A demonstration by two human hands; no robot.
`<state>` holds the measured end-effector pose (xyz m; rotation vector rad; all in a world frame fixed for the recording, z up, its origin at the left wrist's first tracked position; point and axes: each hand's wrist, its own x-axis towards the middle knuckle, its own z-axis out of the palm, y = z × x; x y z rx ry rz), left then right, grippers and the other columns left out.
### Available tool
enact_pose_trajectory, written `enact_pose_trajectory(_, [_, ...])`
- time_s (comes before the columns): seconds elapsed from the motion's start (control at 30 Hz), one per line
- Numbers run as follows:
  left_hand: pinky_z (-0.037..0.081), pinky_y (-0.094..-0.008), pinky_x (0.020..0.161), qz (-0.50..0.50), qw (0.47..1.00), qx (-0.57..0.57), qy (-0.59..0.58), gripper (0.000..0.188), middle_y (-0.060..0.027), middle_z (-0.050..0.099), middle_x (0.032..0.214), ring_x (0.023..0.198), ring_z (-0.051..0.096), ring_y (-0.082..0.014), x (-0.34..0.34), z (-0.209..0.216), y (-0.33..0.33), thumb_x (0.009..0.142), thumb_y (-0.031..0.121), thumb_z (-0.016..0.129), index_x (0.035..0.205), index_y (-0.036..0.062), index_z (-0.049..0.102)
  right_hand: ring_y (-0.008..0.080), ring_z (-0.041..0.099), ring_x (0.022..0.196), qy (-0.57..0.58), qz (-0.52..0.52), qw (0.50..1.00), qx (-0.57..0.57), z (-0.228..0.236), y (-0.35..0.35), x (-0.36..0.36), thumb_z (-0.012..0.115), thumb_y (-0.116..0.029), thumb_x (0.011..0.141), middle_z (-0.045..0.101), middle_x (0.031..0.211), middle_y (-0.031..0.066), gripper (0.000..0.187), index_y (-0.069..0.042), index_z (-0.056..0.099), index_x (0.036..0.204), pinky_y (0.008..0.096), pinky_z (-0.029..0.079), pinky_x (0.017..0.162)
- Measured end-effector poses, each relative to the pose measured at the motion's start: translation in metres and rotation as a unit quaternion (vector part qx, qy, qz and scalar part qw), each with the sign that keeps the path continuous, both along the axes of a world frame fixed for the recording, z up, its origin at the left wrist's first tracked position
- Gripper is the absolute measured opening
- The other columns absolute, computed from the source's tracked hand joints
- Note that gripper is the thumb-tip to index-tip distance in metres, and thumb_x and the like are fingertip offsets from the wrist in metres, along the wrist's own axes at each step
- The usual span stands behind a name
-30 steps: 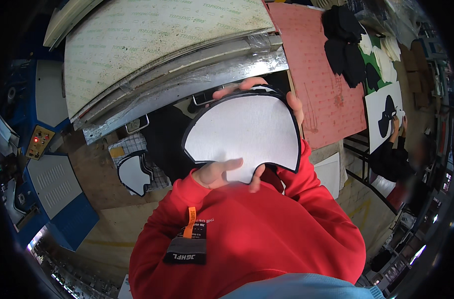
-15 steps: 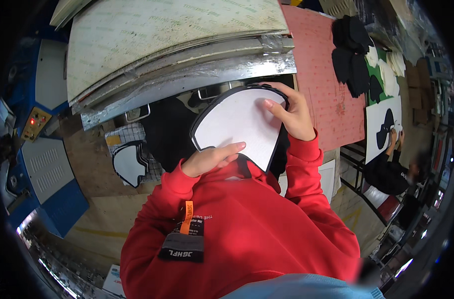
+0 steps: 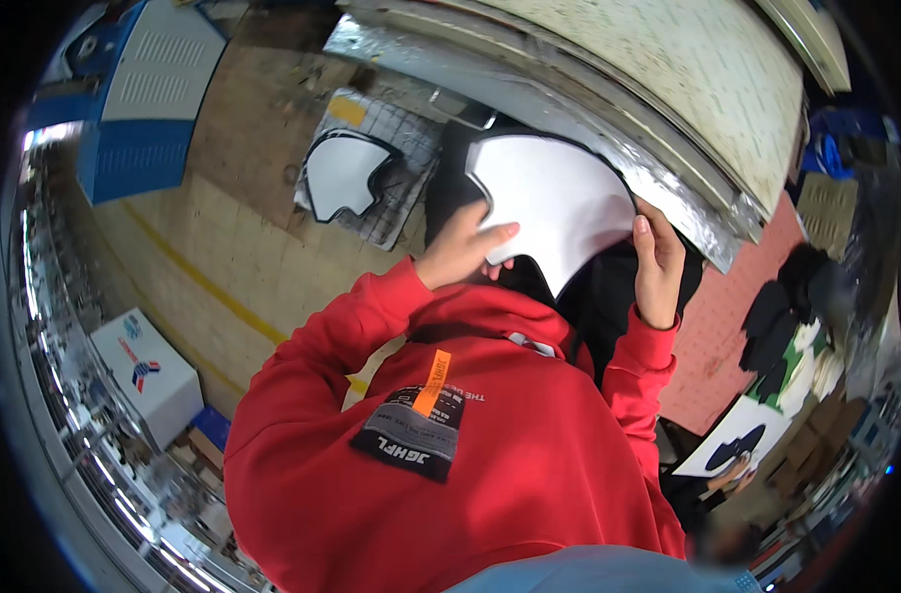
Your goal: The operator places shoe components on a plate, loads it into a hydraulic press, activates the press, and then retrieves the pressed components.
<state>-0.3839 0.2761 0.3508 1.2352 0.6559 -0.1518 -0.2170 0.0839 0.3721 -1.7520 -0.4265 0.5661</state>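
Over my lap I hold a curved, fan-shaped white cut piece (image 3: 559, 193) with a dark edge, perhaps a stack of such pieces. My left hand (image 3: 467, 242) grips its notched left side, with the thumb on top and fingers beneath. At the right corner my right hand (image 3: 658, 262) pinches the edge, thumb up. Left of my lap, a similar stack of white cut pieces with black edges (image 3: 343, 176) lies on a checked cloth (image 3: 411, 193).
A press-like machine with a pale board (image 3: 658, 49) and a metal front edge (image 3: 559, 104) stands just ahead. To the right is a red table (image 3: 717, 356) with black cut pieces (image 3: 776, 326). Another person's hands (image 3: 732, 476) work beside a white board. A blue-and-grey cabinet (image 3: 134, 153) stands far left.
My view and body have turned left, so the surroundings swing right. The white piece has rotated in my hands, and my right thumb has shifted from its face to its edge.
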Motion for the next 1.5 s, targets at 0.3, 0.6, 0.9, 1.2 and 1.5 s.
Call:
enact_pose_trajectory(0.3, [0.045,-0.0287,0.049,0.51,0.859,0.031,-0.014,0.021,-0.0143,0.06,0.079,0.056,0.055,-0.02,-0.078,-0.078,0.126,0.09,0.013,0.059,0.102,-0.0015,0.049,0.0261,0.063,0.098,0.084,0.115,0.989,0.034,-0.01,0.017,0.009,0.037,-0.03,0.101,0.064,0.109,0.0201,0.045,0.009,0.055,0.114,0.0349,0.047,0.089])
enact_pose_trajectory(0.6, [0.049,-0.0329,0.047,0.624,0.781,0.003,0.023,0.033,-0.0197,0.061,0.08,0.058,0.06,-0.0259,-0.13,-0.211,0.18,0.091,0.013,0.058,0.113,-0.004,0.04,0.0247,0.063,0.096,0.078,0.067,0.995,-0.011,-0.013,0.001,0.009,0.034,-0.033,0.101,0.066,0.103,0.0182,0.047,0.007,0.057,0.111,0.0341,0.047,0.089])
enact_pose_trajectory(0.9, [0.047,-0.03,0.044,0.568,0.777,-0.117,0.245,0.033,-0.0109,0.063,0.068,0.051,0.057,-0.0192,-0.205,-0.295,0.136,0.089,0.044,0.056,0.097,0.0114,0.054,0.023,0.064,0.093,0.077,0.053,0.996,-0.005,-0.016,-0.012,0.011,0.04,-0.03,0.101,0.066,0.101,0.0162,0.041,0.007,0.058,0.107,0.0328,0.048,0.087])
enact_pose_trajectory(1.2, [0.045,-0.0371,0.059,0.213,0.853,0.46,0.122,0.029,-0.0137,0.062,0.065,0.062,0.06,-0.0249,-0.091,-0.202,0.164,0.083,0.026,0.065,0.071,0.0006,0.061,0.0208,0.064,0.092,0.122,0.067,0.989,0.051,-0.009,-0.022,0.011,0.047,-0.026,0.099,0.066,0.102,0.0164,0.035,0.006,0.059,0.107,0.0307,0.048,0.085])
enact_pose_trajectory(1.5, [0.046,-0.0365,0.091,0.142,0.71,0.685,-0.08,0.06,-0.0185,0.057,0.124,0.105,0.06,-0.0275,0.122,-0.051,0.355,0.077,0.028,0.074,0.124,-0.0022,0.053,0.0178,0.064,0.085,0.08,-0.067,0.982,0.159,-0.019,-0.098,-0.013,0.05,-0.013,0.095,0.066,0.093,0.012,0.022,0.007,0.059,0.099,0.0297,0.05,0.079])
